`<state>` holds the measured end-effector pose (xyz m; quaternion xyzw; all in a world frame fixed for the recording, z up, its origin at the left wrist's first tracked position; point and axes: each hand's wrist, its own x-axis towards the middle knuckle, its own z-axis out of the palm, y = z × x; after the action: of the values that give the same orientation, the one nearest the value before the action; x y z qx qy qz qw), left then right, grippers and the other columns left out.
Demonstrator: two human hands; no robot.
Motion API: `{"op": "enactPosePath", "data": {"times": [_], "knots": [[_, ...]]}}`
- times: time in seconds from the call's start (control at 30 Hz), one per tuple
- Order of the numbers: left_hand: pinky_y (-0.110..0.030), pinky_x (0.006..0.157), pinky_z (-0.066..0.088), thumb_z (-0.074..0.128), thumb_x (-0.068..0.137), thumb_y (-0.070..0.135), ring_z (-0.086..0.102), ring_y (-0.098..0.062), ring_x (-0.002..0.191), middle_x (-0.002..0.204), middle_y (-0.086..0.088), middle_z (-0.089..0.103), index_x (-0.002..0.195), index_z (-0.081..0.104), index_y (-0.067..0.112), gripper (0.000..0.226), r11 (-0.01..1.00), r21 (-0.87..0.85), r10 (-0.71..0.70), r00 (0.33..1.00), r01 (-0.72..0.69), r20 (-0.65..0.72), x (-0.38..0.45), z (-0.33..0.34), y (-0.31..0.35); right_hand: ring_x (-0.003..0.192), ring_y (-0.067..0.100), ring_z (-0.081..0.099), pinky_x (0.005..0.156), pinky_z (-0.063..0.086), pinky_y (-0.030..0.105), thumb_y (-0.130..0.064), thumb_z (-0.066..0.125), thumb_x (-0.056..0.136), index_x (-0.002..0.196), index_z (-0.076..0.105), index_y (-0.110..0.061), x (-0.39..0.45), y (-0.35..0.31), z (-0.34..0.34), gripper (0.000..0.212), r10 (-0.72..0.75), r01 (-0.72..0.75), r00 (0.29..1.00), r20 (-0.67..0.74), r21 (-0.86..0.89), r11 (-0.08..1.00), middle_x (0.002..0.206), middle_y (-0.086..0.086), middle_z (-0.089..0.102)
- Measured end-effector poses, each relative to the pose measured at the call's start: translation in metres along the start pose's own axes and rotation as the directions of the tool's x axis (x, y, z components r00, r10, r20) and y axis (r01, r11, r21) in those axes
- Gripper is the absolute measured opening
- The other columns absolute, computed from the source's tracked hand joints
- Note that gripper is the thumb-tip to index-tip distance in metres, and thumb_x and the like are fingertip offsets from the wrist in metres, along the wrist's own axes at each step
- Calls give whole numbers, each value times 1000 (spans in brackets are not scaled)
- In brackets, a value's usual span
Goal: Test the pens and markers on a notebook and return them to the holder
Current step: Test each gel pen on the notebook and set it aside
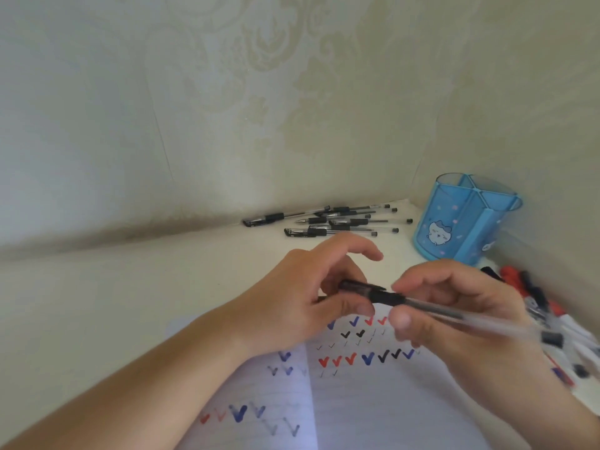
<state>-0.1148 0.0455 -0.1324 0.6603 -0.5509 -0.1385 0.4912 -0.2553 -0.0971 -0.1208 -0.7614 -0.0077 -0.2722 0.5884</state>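
Head cam has the pen (422, 305) right in the middle, held across between both my hands just above the open notebook (357, 401). My left hand (292, 297) has thumb and fingers curled round the black cap end, and my right hand (454, 319) is pinching the barrel just behind the dark grip, with the clear body running off to the right and down to a black end plug. Can't really tell if the cap is fully on or a bit off, it's kinda blurry there. Notebook pages under my hands are covered in check marks, red, blue and black, some thick like marker and some thin little pen ticks. Off to the right edge there's a messy heap of markers (532, 297) with red, dark blue and black bits, pretty blurred. Further back on the tabletop (130, 303) a bunch of black gel pens (337, 222) are lying in a loose pile near the wall (227, 92). The blue holder (461, 222) stands upright in the corner beside them, see-through with dividers inside and a little cartoon face on the front, and I can't see anything standing in it.
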Motion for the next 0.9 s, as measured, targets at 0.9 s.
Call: {"op": "enactPosePath", "data": {"times": [0.9], "knots": [[-14, 59, 43, 60, 93, 9, 61, -6, 68, 72, 13, 63, 88, 60, 26, 17, 887, 363, -187, 941, 285, -283, 1, -4, -14, 67, 21, 55, 70, 51, 44, -37, 72, 71, 76, 61, -61, 2, 31, -140, 27, 113, -336, 942, -316, -870, 361, 72, -7, 57]]}}
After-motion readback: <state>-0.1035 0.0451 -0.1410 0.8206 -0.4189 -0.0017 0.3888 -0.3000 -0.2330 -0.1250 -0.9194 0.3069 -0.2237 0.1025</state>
